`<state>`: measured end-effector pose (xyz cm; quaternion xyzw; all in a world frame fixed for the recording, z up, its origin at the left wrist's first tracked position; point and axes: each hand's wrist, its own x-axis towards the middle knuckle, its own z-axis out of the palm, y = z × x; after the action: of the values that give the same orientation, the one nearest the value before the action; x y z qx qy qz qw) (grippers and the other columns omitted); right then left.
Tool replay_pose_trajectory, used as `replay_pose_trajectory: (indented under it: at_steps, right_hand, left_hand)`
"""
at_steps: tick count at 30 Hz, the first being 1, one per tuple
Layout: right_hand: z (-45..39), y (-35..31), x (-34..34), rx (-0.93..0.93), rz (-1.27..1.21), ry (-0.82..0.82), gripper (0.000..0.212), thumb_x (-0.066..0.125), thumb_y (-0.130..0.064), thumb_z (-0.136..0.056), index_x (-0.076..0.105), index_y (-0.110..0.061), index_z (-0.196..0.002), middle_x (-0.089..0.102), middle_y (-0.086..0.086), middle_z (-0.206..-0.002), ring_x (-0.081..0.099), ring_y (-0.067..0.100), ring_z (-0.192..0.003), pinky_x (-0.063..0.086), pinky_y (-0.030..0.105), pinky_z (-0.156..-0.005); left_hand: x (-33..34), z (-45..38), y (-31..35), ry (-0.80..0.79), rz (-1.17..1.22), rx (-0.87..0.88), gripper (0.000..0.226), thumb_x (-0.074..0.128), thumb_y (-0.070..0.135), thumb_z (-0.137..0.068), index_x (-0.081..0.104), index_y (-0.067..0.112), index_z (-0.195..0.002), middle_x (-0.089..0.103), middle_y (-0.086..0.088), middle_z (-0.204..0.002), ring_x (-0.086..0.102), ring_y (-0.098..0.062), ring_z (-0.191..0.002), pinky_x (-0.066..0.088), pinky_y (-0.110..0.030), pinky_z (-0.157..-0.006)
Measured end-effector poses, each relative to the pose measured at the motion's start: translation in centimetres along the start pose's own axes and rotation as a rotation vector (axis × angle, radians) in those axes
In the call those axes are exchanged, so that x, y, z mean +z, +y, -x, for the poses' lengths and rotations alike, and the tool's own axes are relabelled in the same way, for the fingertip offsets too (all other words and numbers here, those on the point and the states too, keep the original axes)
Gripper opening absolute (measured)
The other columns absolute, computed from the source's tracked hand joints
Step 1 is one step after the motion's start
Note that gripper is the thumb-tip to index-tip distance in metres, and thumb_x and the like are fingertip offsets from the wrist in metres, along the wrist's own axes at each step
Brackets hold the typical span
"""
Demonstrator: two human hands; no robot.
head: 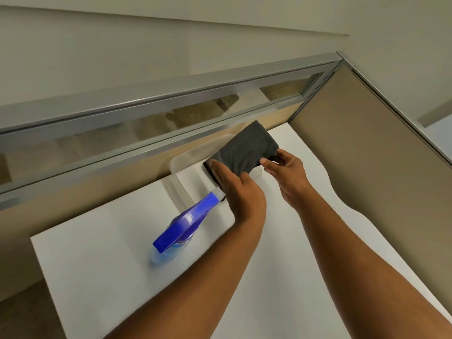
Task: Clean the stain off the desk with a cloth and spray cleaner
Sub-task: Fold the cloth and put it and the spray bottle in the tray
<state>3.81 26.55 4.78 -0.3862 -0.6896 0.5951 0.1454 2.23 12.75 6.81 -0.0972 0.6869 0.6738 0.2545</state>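
A folded dark grey cloth [244, 148] is held up above the back of the white desk [102, 265]. My left hand [234, 189] grips its near left edge, and my right hand [283, 167] pinches its right edge between thumb and fingers. A spray bottle [181, 226] with a blue trigger head and clear blue liquid stands on the desk just left of my left forearm. No stain is visible on the desk surface.
A translucent plastic tray [186, 160] lies at the back of the desk under the cloth. Tan partition panels with aluminium frames and a glass strip [146, 123] close the desk at the back and right. The desk's left edge drops to the floor.
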Motion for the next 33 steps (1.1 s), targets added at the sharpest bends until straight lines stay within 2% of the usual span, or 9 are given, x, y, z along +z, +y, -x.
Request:
replay_pose_trajectory:
  at_steps: [3, 5, 9, 12, 15, 18, 22, 28, 33]
  right_hand:
    - [2.3, -0.5, 0.1, 0.046, 0.151, 0.174, 0.059, 0.085, -0.02, -0.088, 0.053, -0.026, -0.137, 0.063, -0.007, -0.121, 0.068, 0.014, -0.098, 0.054, 0.026, -0.078]
    - [5.2, -0.9, 0.8, -0.036, 0.254, 0.217, 0.048, 0.081, -0.018, -0.089, 0.052, -0.028, -0.126, 0.06, -0.005, -0.11, 0.065, 0.017, -0.094, 0.052, 0.023, -0.068]
    - [12.1, -2.1, 3.6, -0.294, 0.396, -0.339, 0.051, 0.072, -0.022, -0.083, 0.058, -0.054, -0.12, 0.063, -0.026, -0.118, 0.064, 0.005, -0.112, 0.059, 0.019, -0.082]
    - [15.1, -2.7, 5.9, -0.33, 0.535, -0.656, 0.066, 0.075, -0.028, -0.083, 0.043, -0.07, -0.123, 0.043, -0.056, -0.124, 0.048, -0.024, -0.121, 0.048, 0.001, -0.089]
    - [15.5, -1.7, 7.5, -0.357, 0.594, -0.723, 0.069, 0.081, -0.019, -0.089, 0.043, -0.048, -0.139, 0.035, -0.047, -0.13, 0.037, -0.039, -0.113, 0.036, -0.01, -0.085]
    - [15.7, -1.3, 9.0, -0.368, 0.602, -0.72, 0.059, 0.08, -0.018, -0.092, 0.053, -0.025, -0.144, 0.051, -0.029, -0.135, 0.046, -0.03, -0.113, 0.039, -0.008, -0.085]
    - [16.3, -1.1, 10.2, -0.332, 0.538, -0.669, 0.054, 0.081, -0.02, -0.091, 0.047, -0.042, -0.125, 0.044, -0.045, -0.113, 0.044, -0.036, -0.106, 0.043, -0.006, -0.077]
    - [17.9, -1.6, 10.5, -0.351, 0.457, -0.463, 0.053, 0.088, -0.031, -0.085, 0.05, -0.058, -0.111, 0.057, -0.046, -0.104, 0.057, -0.021, -0.105, 0.052, 0.004, -0.081]
    - [17.9, -6.0, 9.7, -0.502, 0.301, -0.217, 0.051, 0.092, -0.037, -0.077, 0.067, -0.038, -0.122, 0.074, -0.025, -0.112, 0.073, 0.005, -0.105, 0.062, 0.02, -0.087]
  left_hand:
    - [-2.7, 4.6, -2.2, -0.22, -0.04, 0.122, 0.069, 0.046, 0.021, -0.114, 0.011, 0.036, -0.171, 0.016, 0.011, -0.18, 0.024, -0.013, -0.164, 0.028, -0.021, -0.122]
    - [-5.9, 6.4, -4.1, -0.393, -0.087, 0.075, 0.065, 0.053, 0.022, -0.111, 0.027, 0.042, -0.167, 0.032, 0.015, -0.175, 0.034, -0.009, -0.159, 0.035, -0.022, -0.116]
    - [-13.9, 8.1, -7.7, -0.633, -0.222, -0.219, 0.036, 0.068, 0.014, -0.101, 0.067, 0.037, -0.129, 0.071, 0.009, -0.141, 0.067, -0.011, -0.129, 0.054, -0.03, -0.113]
    - [-19.8, 7.9, -9.4, -0.507, -0.45, -0.173, 0.015, 0.088, 0.037, -0.085, 0.073, 0.036, -0.089, 0.076, 0.018, -0.088, 0.072, -0.007, -0.083, 0.06, -0.022, -0.077]
    - [-23.9, 7.1, -10.0, -0.228, -0.57, 0.025, 0.051, 0.097, 0.047, -0.068, 0.051, 0.029, -0.059, 0.052, 0.012, -0.052, 0.045, -0.009, -0.052, 0.039, -0.014, -0.051]
    - [-25.8, 5.8, -9.6, -0.092, -0.625, 0.269, 0.056, 0.1, 0.043, -0.064, 0.047, 0.036, -0.08, 0.048, 0.019, -0.071, 0.046, -0.011, -0.062, 0.04, -0.012, -0.056]
    - [-25.6, 3.7, -8.1, -0.185, -0.549, 0.382, 0.072, 0.098, 0.031, -0.071, 0.056, 0.027, -0.13, 0.059, 0.017, -0.124, 0.064, -0.008, -0.1, 0.051, -0.003, -0.072]
    - [-25.3, 2.1, -5.3, -0.233, -0.511, 0.452, 0.065, 0.084, 0.041, -0.076, 0.068, 0.011, -0.132, 0.072, 0.005, -0.122, 0.069, -0.013, -0.104, 0.056, -0.013, -0.084]
    - [-24.0, 0.7, -0.7, -0.24, -0.452, 0.718, 0.059, 0.086, 0.033, -0.084, 0.066, 0.02, -0.138, 0.066, 0.005, -0.134, 0.069, -0.014, -0.119, 0.058, -0.017, -0.096]
